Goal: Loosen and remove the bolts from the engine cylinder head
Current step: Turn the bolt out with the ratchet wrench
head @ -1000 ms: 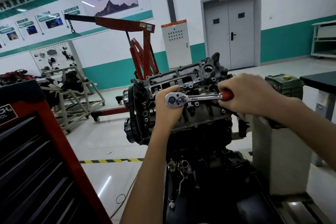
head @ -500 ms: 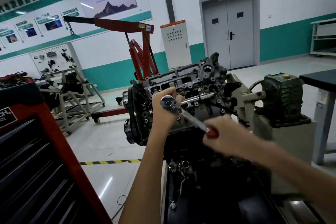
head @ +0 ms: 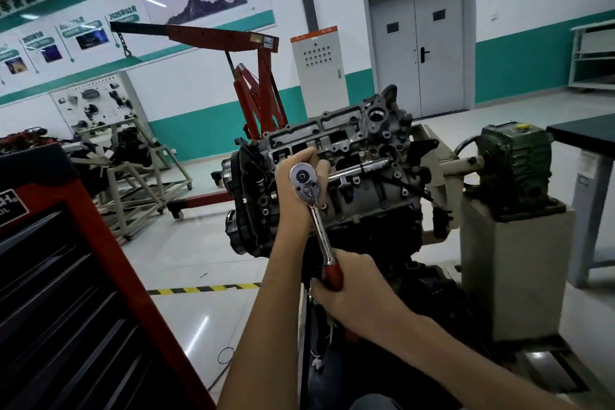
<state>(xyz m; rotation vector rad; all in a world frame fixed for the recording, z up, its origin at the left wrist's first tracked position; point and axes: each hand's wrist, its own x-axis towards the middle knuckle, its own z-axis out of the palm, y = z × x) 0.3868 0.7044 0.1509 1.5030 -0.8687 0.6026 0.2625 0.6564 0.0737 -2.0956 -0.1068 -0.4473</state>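
Loosening is the step in hand: the right hand wraps its fingers round the red grip of the chrome ratchet wrench, while the left hand curls its fingers round the wrench's head, steadying a slim chrome extension bar that runs into the grey cast-metal engine cylinder head just ahead. The bolt is hidden at the bar's far end; the next move likely calls for another stroke with the bar kept square
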